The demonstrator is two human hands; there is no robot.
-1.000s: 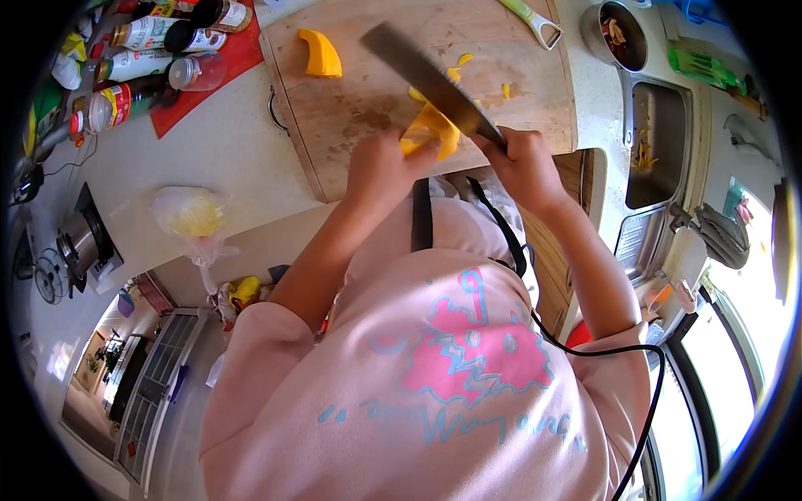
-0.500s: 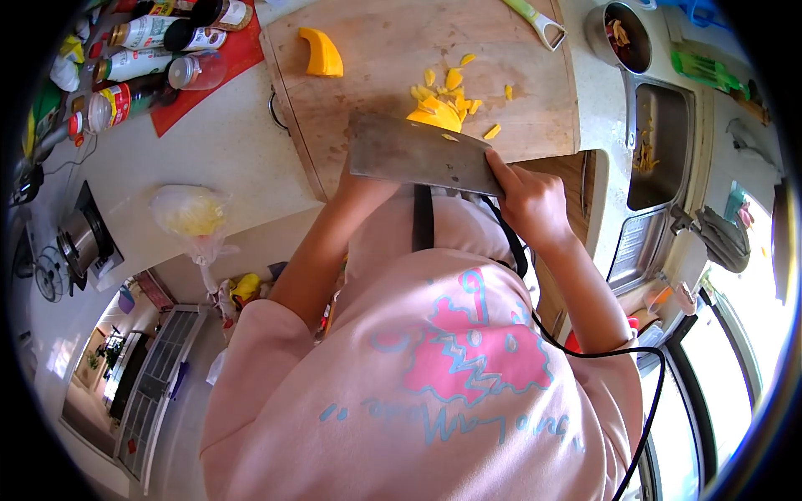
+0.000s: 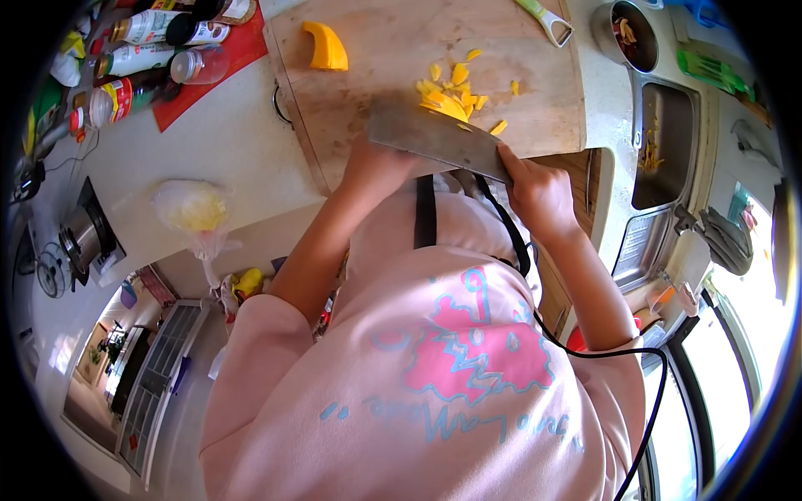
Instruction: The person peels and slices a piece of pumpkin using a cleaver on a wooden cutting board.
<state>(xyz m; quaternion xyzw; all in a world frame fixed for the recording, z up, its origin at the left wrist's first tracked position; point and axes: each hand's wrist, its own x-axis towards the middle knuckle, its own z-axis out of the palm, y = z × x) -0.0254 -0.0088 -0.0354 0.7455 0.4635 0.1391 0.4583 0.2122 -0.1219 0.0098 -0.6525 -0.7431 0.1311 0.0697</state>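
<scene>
The cleaver (image 3: 439,139) is held by its handle in the right hand (image 3: 540,190), whose fingers are closed around it, with the thumb laid toward the blade. The left hand (image 3: 378,167) is partly covered by the far-left end of the blade; whether its fingers are spread, pressed together or pinching something cannot be told. The blade is held with a broad face upward over the near part of the wooden board (image 3: 368,50). The orange-yellow slices (image 3: 454,98) are heaped just beyond it, and 1 small bit is seen on the steel.

For good control, it is judged that the handle should be gripped firmly, the left fingertips kept curled clear of the edge, and the blade moved slowly while that hand is hidden by it. The loose slices are judged likely to be slippery.

At the board's far left, 1 larger wedge (image 3: 327,48) is set; at its far right, a peeler (image 3: 546,20) is laid. To the right, a metal pot (image 3: 599,27) and a sink (image 3: 664,184) holding peelings are seen. On the left, bottles (image 3: 138,60) are crowded beside a red mat (image 3: 242,57), and nearer, a plastic bag (image 3: 194,210) is seen by the counter edge.
</scene>
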